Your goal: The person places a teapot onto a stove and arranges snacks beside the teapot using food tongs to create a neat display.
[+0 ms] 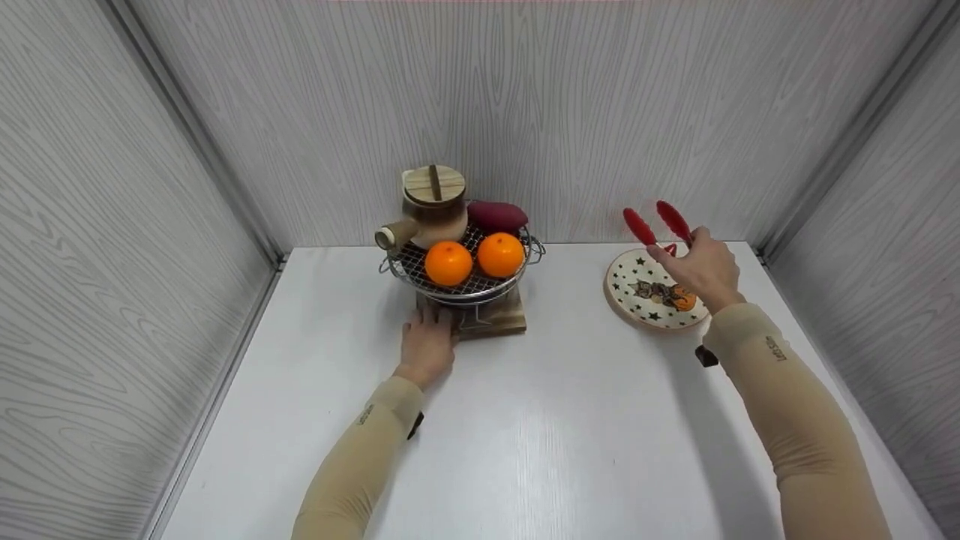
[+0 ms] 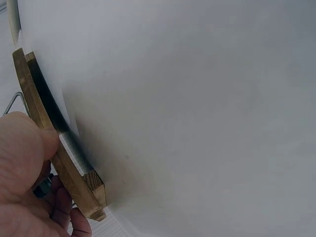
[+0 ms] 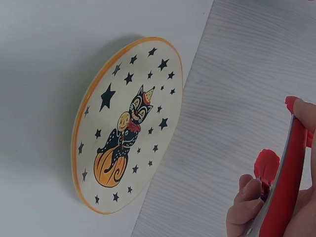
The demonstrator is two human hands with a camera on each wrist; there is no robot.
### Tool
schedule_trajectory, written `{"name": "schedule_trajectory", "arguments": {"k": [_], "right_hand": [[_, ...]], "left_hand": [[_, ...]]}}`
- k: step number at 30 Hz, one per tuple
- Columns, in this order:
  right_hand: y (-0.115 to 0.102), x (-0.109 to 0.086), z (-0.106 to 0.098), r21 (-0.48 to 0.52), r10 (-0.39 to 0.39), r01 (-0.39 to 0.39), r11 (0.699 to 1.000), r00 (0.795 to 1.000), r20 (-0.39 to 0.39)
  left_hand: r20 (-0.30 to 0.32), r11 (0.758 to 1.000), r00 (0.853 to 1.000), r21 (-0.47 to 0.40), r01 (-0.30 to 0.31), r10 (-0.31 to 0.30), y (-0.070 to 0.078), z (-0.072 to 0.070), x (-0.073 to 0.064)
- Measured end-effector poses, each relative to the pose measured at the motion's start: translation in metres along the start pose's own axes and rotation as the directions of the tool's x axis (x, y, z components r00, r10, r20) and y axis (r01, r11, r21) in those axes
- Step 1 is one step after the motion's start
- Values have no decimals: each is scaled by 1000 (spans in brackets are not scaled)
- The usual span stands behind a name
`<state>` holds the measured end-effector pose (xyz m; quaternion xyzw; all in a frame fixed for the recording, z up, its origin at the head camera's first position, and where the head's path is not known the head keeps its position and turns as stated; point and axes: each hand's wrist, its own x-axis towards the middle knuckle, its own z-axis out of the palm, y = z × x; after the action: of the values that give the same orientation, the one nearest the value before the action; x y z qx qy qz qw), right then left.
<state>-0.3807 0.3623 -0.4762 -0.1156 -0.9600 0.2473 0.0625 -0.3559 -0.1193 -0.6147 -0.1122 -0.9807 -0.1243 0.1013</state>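
Observation:
My left hand (image 1: 427, 346) grips the near left edge of a wooden board (image 1: 504, 319), its thumb against the side in the left wrist view. On the board stands a round wire grill (image 1: 480, 298). It bears a brown-and-cream teapot (image 1: 444, 226) with a wooden lid, two oranges (image 1: 448, 264) and a purple sweet potato (image 1: 498, 217). My right hand (image 1: 705, 268) holds red-tipped tongs (image 1: 640, 226) above the far right side of the table, their two tips apart with nothing between them. Below them lies a round plate (image 3: 148, 126) with black stars and a cat on a pumpkin.
The white table (image 1: 540, 442) is bounded by grey wood-grain panels at the back (image 1: 555, 120), left and right. The grill and the plate both stand near the back panel. A wire handle (image 1: 537, 250) sticks out at the grill's right side.

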Motion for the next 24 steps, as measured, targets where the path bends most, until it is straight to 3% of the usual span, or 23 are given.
{"name": "schedule_trajectory", "arguments": {"k": [4,24], "right_hand": [[12,-2,-1,-7,34,-34,999,999,-2],[74,-14,6,2,188,-188,982,982,12]], "left_hand": [[-34,1000,999,-4,-12,12,-2,5,0],[-28,1000,1000,-25,-13,12,-4,5,1]]}}
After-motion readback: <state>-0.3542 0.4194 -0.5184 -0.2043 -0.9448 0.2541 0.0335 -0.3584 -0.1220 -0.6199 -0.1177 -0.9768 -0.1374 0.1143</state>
